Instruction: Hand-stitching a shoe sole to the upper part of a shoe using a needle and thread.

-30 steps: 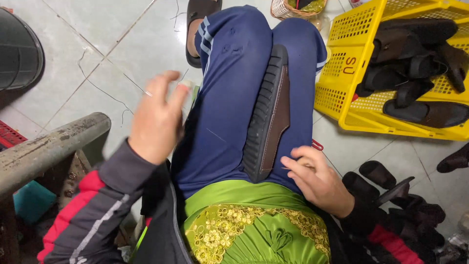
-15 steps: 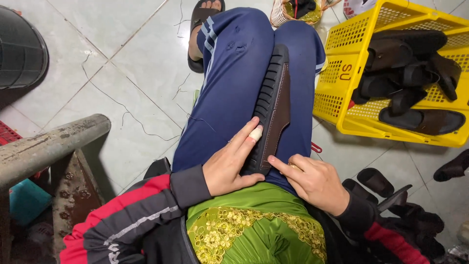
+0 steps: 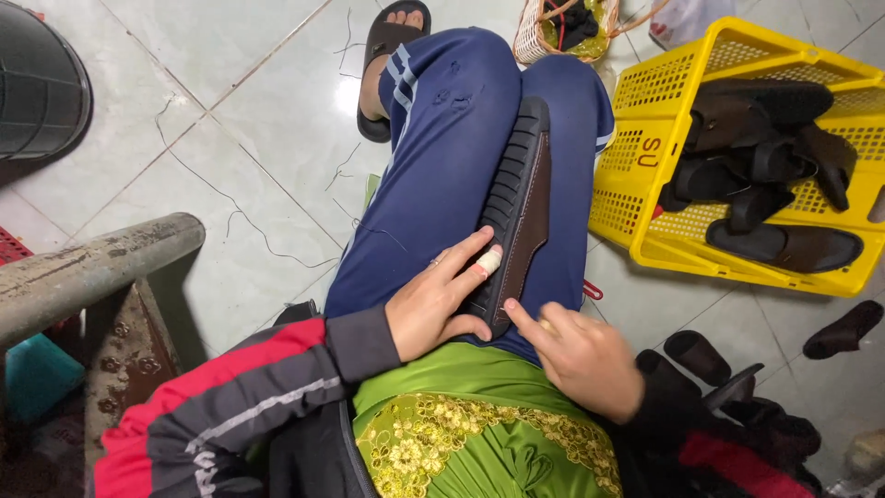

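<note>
1. A dark shoe sole [image 3: 518, 207] with a ribbed black edge and a brown inner face lies lengthwise along the lap, in the groove between the two blue-trousered thighs [image 3: 433, 175]
2. The left hand [image 3: 441, 300] rests on the near end of the sole; its fingers [image 3: 470, 254] are stretched almost flat over the ribbed side, and the thumb curls under the near tip, so the grip is loose rather than clenched
3. One finger of that hand wears a pale bandage [image 3: 489, 262]
4. The right hand [image 3: 576, 355] sits just beside the sole's near end; its forefinger points at the brown edge and touches it, the other fingers are half curled and hold nothing that can be seen
5. A green embroidered cloth [image 3: 461, 433] covers the lap below both hands
6. On the tiled floor [image 3: 230, 83] to the right stands a yellow plastic crate [image 3: 636, 198] holding dark shoe parts [image 3: 756, 138]
7. More dark pieces [image 3: 843, 330] lie on the floor near the crate's lower corner
8. A small woven basket [image 3: 535, 37] stands beyond the knees
9. A sandalled foot [image 3: 387, 51] rests on the floor at the top
</note>
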